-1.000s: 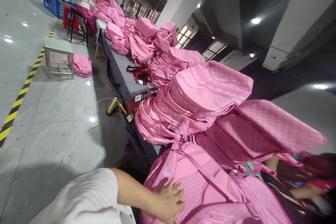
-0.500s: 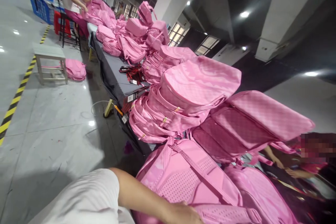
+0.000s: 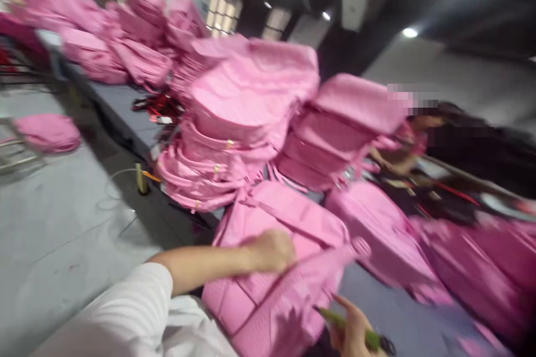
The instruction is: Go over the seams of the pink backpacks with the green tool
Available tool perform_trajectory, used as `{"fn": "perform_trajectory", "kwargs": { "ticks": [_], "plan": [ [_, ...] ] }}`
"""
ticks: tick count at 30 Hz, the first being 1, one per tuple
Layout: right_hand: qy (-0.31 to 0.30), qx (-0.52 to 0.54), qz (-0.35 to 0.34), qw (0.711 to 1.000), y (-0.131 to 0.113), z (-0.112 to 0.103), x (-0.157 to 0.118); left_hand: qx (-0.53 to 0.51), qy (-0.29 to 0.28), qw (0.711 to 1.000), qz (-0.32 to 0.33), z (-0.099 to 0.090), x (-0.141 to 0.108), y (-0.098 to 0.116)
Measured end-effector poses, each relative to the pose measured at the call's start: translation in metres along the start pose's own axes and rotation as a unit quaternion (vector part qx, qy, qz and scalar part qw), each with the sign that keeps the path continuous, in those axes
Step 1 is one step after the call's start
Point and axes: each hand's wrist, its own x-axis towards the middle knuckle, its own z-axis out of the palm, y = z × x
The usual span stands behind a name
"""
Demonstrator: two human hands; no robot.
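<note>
A pink backpack (image 3: 307,223) lies in front of me with its padded back and shoulder straps facing up. My left hand (image 3: 274,249) is closed over its back panel, against a wide shoulder strap (image 3: 310,273); blur hides what the fingers grip. At the lower edge of the view, my right hand (image 3: 354,329) holds a slim green tool (image 3: 335,319) with a dark narrow tip, pointing toward the backpack. The tool's exact kind is unclear. The right index finger stretches out beside the backpack's side.
Stacked pink backpacks (image 3: 247,95) stand beyond mine, with further piles along the grey table (image 3: 121,106). More pink bags (image 3: 372,234) lie at right, near another person's arm (image 3: 393,162). A pink bag (image 3: 48,133) is on the floor at left, beside a stool.
The view has swung right and down. My left hand has come further into view over the backpack. My right hand with the green tool now shows at the bottom.
</note>
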Motion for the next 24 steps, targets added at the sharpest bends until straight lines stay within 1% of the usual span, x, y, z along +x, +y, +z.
{"fn": "perform_trajectory", "kwargs": {
  "ticks": [1, 2, 3, 5, 7, 10, 12, 13, 14, 15, 16, 18, 19, 20, 21, 22, 23, 24],
  "plan": [
    [0.018, 0.026, 0.008, 0.999, 0.005, -0.002, -0.005, -0.001, 0.01, 1.0, -0.007, 0.001, 0.004, -0.01],
    [0.049, 0.045, -0.008, 0.998, 0.01, -0.001, -0.008, -0.005, 0.025, 1.0, -0.018, 0.005, 0.009, -0.02],
    [0.075, 0.056, -0.054, 0.994, 0.014, 0.003, -0.009, -0.01, 0.039, 0.999, -0.026, 0.011, 0.015, -0.029],
    [0.109, 0.051, -0.171, 0.978, 0.019, 0.019, -0.005, -0.021, 0.058, 0.998, -0.034, 0.023, 0.028, -0.04],
    [0.112, 0.026, -0.288, 0.951, 0.02, 0.042, 0.004, -0.022, 0.064, 0.997, -0.028, 0.032, 0.041, -0.043],
    [0.084, -0.052, -0.428, 0.899, 0.006, 0.072, 0.016, -0.005, 0.06, 0.998, -0.015, 0.039, 0.064, -0.04],
    [0.043, -0.132, -0.483, 0.865, -0.005, 0.08, 0.024, 0.011, 0.06, 0.998, -0.017, 0.041, 0.082, -0.041],
    [0.021, -0.171, -0.5, 0.849, -0.007, 0.08, 0.028, 0.018, 0.063, 0.998, -0.022, 0.04, 0.091, -0.043],
    [0.004, -0.204, -0.51, 0.836, -0.006, 0.076, 0.032, 0.024, 0.071, 0.997, -0.032, 0.039, 0.1, -0.047],
    [-0.002, -0.23, -0.511, 0.829, 0.0, 0.068, 0.035, 0.03, 0.08, 0.995, -0.048, 0.037, 0.109, -0.051],
    [0.003, -0.248, -0.501, 0.829, 0.01, 0.058, 0.036, 0.037, 0.085, 0.993, -0.069, 0.034, 0.117, -0.056],
    [0.046, -0.264, -0.461, 0.846, 0.041, 0.033, 0.03, 0.057, 0.067, 0.991, -0.104, 0.028, 0.126, -0.062],
    [0.081, -0.255, -0.429, 0.863, 0.059, 0.02, 0.024, 0.068, 0.044, 0.991, -0.108, 0.026, 0.126, -0.062],
    [0.117, -0.233, -0.391, 0.883, 0.076, 0.009, 0.015, 0.076, 0.011, 0.992, -0.099, 0.027, 0.122, -0.058],
    [0.152, -0.202, -0.349, 0.902, 0.089, 0.0, 0.006, 0.078, -0.029, 0.994, -0.074, 0.029, 0.113, -0.05],
    [0.188, -0.164, -0.306, 0.919, 0.097, -0.006, -0.002, 0.071, -0.072, 0.994, -0.037, 0.035, 0.101, -0.038],
    [0.222, -0.124, -0.269, 0.929, 0.099, -0.008, -0.008, 0.055, -0.119, 0.991, 0.011, 0.042, 0.086, -0.022],
    [0.255, -0.085, -0.242, 0.932, 0.095, -0.007, -0.012, 0.031, -0.168, 0.983, 0.066, 0.052, 0.069, -0.004]
  ]
}}
